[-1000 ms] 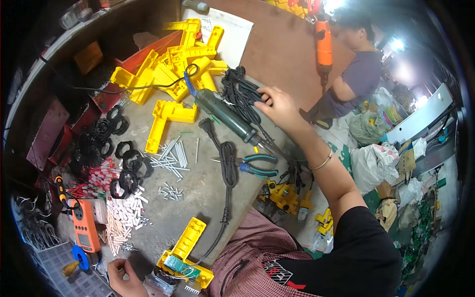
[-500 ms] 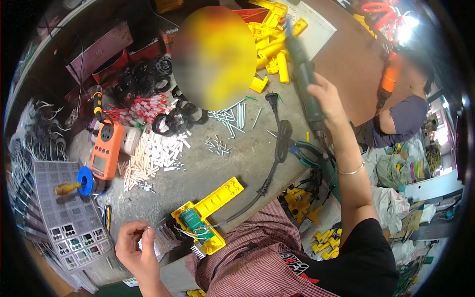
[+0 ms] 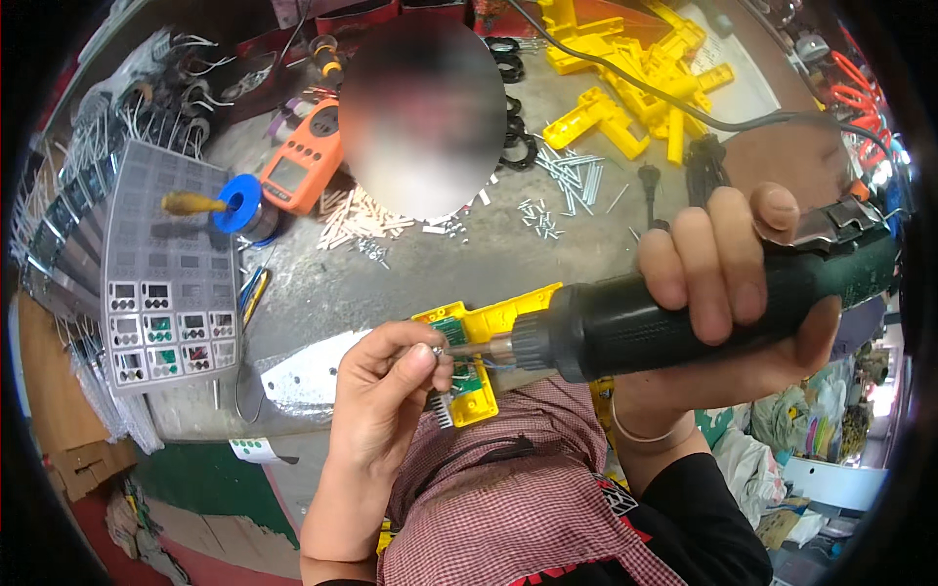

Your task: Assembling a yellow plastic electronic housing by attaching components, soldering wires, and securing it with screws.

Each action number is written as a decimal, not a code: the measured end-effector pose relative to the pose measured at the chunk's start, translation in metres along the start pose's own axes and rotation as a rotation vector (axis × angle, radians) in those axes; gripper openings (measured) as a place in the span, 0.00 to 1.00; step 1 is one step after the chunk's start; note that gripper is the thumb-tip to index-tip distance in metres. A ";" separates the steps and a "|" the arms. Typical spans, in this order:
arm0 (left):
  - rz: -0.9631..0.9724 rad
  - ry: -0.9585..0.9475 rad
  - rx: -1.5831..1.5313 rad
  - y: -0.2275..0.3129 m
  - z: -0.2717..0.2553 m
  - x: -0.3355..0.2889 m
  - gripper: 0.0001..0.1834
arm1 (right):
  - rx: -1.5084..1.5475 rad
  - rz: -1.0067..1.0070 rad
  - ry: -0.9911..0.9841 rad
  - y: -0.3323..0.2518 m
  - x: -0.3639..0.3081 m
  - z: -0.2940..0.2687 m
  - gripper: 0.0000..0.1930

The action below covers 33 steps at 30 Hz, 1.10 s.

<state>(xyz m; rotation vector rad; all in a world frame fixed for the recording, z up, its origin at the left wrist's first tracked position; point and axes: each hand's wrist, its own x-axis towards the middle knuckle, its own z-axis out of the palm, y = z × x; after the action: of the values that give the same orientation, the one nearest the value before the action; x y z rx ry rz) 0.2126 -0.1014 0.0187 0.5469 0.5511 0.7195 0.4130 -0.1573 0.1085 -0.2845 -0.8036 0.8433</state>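
Observation:
My right hand [image 3: 718,269] is wrapped round a dark green and black power screwdriver [image 3: 616,327], which lies level and points left. Its bit [image 3: 479,348] reaches the fingertips of my left hand [image 3: 386,381]. Those fingers are closed in a pinch on a tiny metal piece, apparently a screw [image 3: 439,351], at the tip of the bit. Just beneath, a yellow plastic housing [image 3: 523,306] lies at the bench edge near my lap. Inside it shows a green circuit board [image 3: 467,379] with wires, and a finned metal heat sink [image 3: 441,410] sticks out. Hands and tool partly cover the housing.
On the bench [image 3: 391,278] stand an orange meter [image 3: 298,166], a blue solder spool [image 3: 244,207] and a parts chart [image 3: 176,244]. Loose screws [image 3: 540,219], metal pins [image 3: 572,181] and yellow housings [image 3: 625,78] lie farther off. A cable [image 3: 645,88] crosses the upper right.
My right hand has brought the screwdriver down from the far right to above the housing. My left hand has moved right to meet the bit. The view has shifted.

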 end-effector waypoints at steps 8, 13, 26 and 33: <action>0.019 -0.030 -0.031 0.001 -0.006 -0.004 0.07 | -0.018 -0.001 0.005 0.016 -0.004 0.005 0.28; 0.237 0.002 0.149 -0.001 -0.002 -0.004 0.09 | -0.021 0.000 0.051 0.016 -0.007 0.009 0.26; 0.576 -0.042 0.634 -0.001 -0.001 -0.010 0.26 | 0.071 0.021 0.136 0.010 -0.014 0.002 0.19; 0.626 -0.170 1.419 0.014 -0.041 0.009 0.27 | -0.182 -0.001 0.103 0.005 -0.040 -0.005 0.27</action>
<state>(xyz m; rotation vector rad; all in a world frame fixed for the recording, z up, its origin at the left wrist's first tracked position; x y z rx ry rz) 0.1860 -0.0756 -0.0046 2.1498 0.6840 0.7680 0.3977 -0.1843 0.0818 -0.4852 -0.7846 0.7496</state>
